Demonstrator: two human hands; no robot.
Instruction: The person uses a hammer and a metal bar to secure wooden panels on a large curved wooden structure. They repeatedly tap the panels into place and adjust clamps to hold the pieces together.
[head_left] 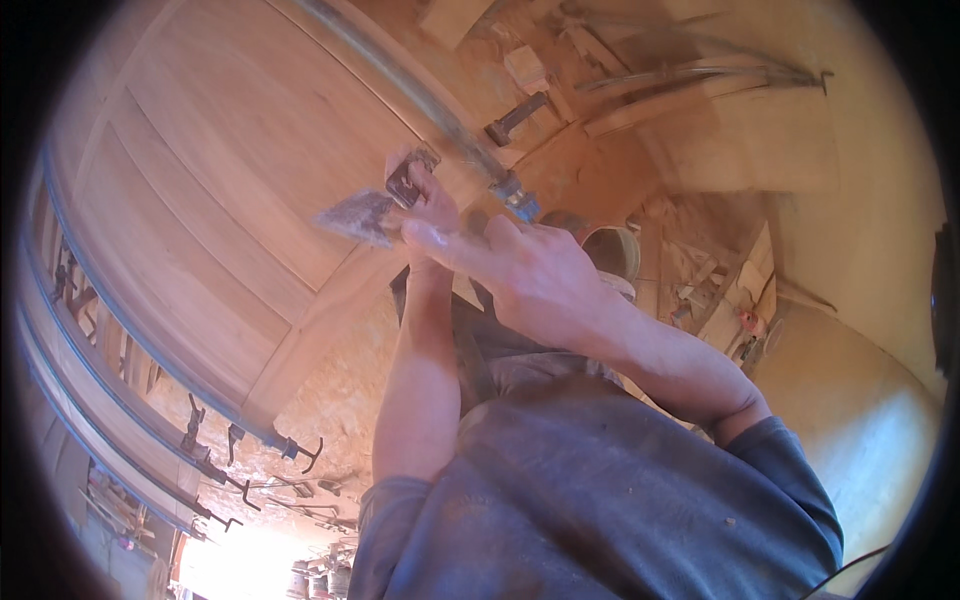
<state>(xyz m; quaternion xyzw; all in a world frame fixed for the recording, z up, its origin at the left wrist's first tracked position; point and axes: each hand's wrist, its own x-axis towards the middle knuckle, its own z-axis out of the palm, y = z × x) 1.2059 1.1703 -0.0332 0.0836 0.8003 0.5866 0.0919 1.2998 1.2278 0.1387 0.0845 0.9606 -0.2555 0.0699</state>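
A putty knife [357, 216] with a broad, smeared grey blade points left over the wooden door panel [215, 140]. Its short handle end meets the fingertips of my right hand [545, 275], whose index finger stretches toward the blade; the other fingers are curled. Just behind it, my left hand [436, 208] is closed round a small dark, flat-edged piece [411, 177], pale on one side; its exact kind I cannot make out. The two hands are close together at the panel's near right edge, and the right partly covers the left.
A long metal bar clamp [410, 90] lies along the panel's right side, its blue end near my right hand. More bar clamps [290, 448] line the left. Wood scraps [700, 270] and a round bucket-like container [610, 252] are at right.
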